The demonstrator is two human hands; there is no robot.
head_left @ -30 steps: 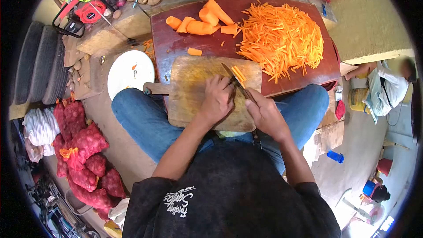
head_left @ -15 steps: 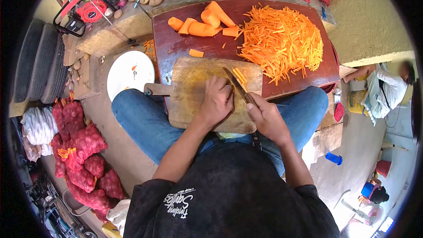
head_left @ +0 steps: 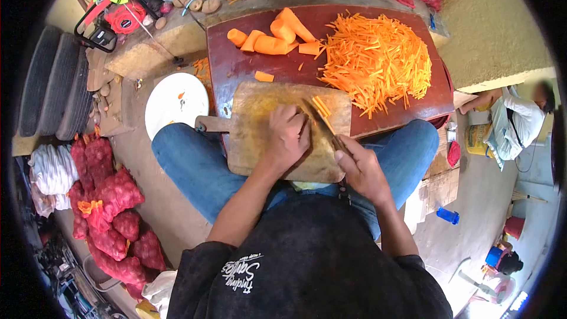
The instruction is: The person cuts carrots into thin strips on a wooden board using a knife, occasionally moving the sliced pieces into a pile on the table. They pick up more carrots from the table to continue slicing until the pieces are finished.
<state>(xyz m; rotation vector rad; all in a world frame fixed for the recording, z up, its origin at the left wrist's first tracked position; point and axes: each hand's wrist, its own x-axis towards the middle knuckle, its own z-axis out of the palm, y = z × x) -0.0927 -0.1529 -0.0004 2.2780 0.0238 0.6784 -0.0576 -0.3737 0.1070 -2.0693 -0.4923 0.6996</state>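
Observation:
A wooden cutting board (head_left: 254, 147) lies over my lap against the red table (head_left: 236, 82). My right hand (head_left: 365, 168) is wrapped round the handle of a knife (head_left: 319, 119), its blade slanting up and left over the board. Beside the blade lie a few carrot sticks (head_left: 322, 106). My left hand (head_left: 289, 136) rests on the board left of the knife with its fingers curled; what they hold, if anything, is hidden. Beyond the board sit a small carrot piece (head_left: 264, 76), several peeled carrot chunks (head_left: 271, 45) and a big heap of carrot sticks (head_left: 378, 62).
A white round lid or plate (head_left: 176, 103) is left of my knee. Red mesh sacks (head_left: 118, 224) and stacked tires (head_left: 56, 82) stand at the left. Another person (head_left: 520, 118) sits at the far right, with one more lower right (head_left: 508, 260).
The knife and my right hand have shifted slightly down and right. My left hand stays curled on the board. The whole view has tilted a little.

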